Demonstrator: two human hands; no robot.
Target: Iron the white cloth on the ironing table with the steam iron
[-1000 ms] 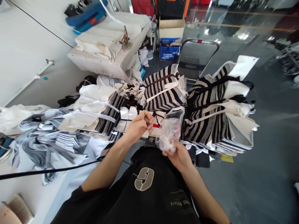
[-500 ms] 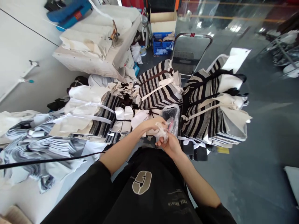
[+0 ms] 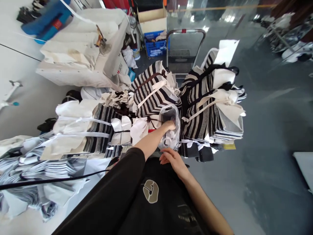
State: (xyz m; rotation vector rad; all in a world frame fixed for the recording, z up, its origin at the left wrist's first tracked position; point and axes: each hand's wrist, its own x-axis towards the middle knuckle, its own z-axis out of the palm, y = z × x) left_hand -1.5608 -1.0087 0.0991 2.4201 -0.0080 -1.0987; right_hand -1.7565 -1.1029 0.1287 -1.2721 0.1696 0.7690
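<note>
A clear plastic bag [image 3: 176, 135] stands with its mouth up among bundles of cut cloth, dark inside with pale pieces in it. My left hand [image 3: 169, 126] reaches into that bag, and its fingers are mostly hidden, so a grip cannot be made out. Just below the bag's near edge is my right hand [image 3: 172, 160], fingers stretched and apart, holding nothing. Beside the bag on the left lies a pale cloth bundle [image 3: 139, 130]. Behind it rests a striped black-and-cream bundle [image 3: 156, 91] tied with white and brown strips.
More striped bundles [image 3: 202, 114] are piled to the right. Cream and striped stacks [image 3: 78, 130] tied with white strips lie left, with grey-blue cloth [image 3: 56, 169] nearer. A black cable [image 3: 61, 179] crosses the left side. Farther back are a trolley handle [image 3: 186, 31] and a blue crate [image 3: 155, 49].
Both hands were together over crumpled clear plastic. My left hand has gone into the bag, while my right has come away and opened. The view has shifted right.
</note>
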